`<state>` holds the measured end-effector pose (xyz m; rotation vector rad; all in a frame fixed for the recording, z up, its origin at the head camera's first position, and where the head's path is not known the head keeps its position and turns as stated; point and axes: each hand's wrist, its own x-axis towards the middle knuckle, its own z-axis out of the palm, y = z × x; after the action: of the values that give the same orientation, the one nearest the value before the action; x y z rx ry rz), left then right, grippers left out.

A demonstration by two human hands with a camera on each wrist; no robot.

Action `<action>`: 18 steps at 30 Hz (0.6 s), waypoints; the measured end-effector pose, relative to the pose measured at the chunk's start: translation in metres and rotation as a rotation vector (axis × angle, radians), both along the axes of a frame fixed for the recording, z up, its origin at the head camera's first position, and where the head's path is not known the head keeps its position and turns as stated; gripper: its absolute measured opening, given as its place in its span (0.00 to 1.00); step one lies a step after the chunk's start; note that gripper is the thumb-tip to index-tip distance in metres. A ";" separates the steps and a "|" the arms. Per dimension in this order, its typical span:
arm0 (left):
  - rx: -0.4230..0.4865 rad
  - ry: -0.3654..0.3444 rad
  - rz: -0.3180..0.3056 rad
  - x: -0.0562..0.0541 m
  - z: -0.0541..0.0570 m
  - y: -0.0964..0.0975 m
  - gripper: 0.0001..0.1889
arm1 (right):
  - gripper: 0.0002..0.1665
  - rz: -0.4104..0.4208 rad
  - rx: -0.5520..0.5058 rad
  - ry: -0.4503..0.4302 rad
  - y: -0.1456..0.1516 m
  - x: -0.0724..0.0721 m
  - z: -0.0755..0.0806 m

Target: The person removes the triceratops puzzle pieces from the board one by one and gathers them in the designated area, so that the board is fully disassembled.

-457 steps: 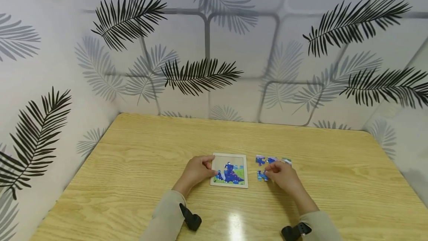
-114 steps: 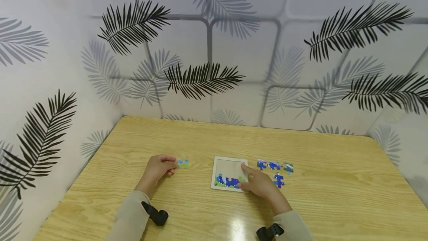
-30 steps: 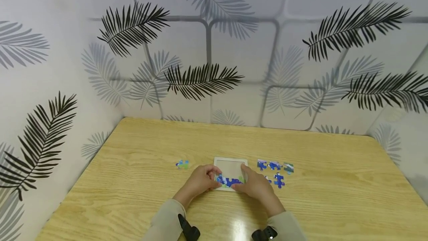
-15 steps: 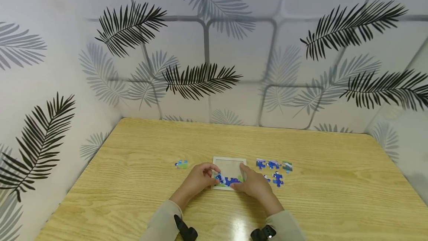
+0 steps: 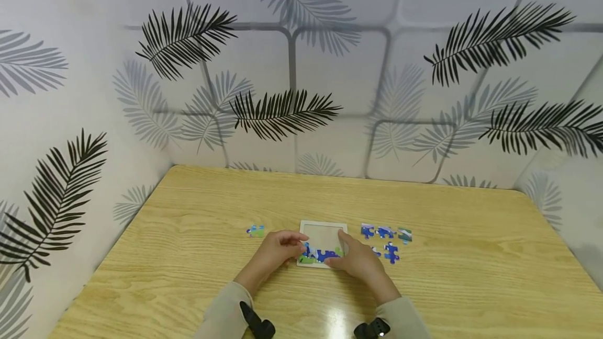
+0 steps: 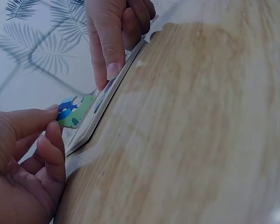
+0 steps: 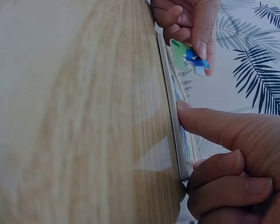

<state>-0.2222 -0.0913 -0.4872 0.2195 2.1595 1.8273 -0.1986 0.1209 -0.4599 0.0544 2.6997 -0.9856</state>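
Observation:
My left hand pinches a green and blue jigsaw piece between thumb and fingers. The piece is tilted, over the near left corner of a shallow square puzzle tray with a pale rim. My right hand grips the tray's right side. Its thumb presses on the near edge, and its other fingers bend in beside the rim. Blue and green pieces lie along the tray's near edge, partly hidden by the right thumb. The tray's bare wooden bottom shows behind them.
One blue and green jigsaw piece lies on the wooden table left of the tray. Several loose pieces lie to the right, one of them partly hidden behind my right hand. A leaf-patterned wall stands behind the table.
My left hand has drawn slightly left, tilting the pinched piece up from the tray's corner. My right hand has stayed on the tray. Earlier, the left hand was at the loose piece on the left.

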 end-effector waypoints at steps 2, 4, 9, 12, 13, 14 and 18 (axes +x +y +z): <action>0.007 -0.014 0.023 0.001 0.001 0.000 0.12 | 0.51 0.001 0.000 -0.004 0.000 0.000 -0.001; 0.007 -0.025 0.045 0.003 0.001 -0.001 0.11 | 0.51 -0.001 0.002 -0.012 0.000 0.001 -0.002; 0.024 -0.059 0.097 0.001 0.000 -0.003 0.10 | 0.51 -0.004 0.003 -0.021 0.001 0.001 -0.005; 0.013 -0.072 0.148 -0.005 0.004 -0.008 0.08 | 0.51 0.004 0.001 -0.008 0.002 0.001 -0.005; 0.003 -0.070 0.165 -0.008 0.006 -0.010 0.07 | 0.51 0.008 0.001 -0.004 0.002 0.001 -0.005; -0.005 -0.071 0.185 -0.011 0.008 -0.012 0.07 | 0.51 0.012 -0.001 0.000 0.002 0.001 -0.005; -0.053 -0.053 0.249 -0.021 0.017 -0.021 0.06 | 0.51 0.017 0.002 0.010 0.003 0.000 -0.003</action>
<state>-0.2433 -0.1126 -0.4699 -0.1141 2.2799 1.8758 -0.1981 0.1243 -0.4632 0.0270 2.7059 -0.9810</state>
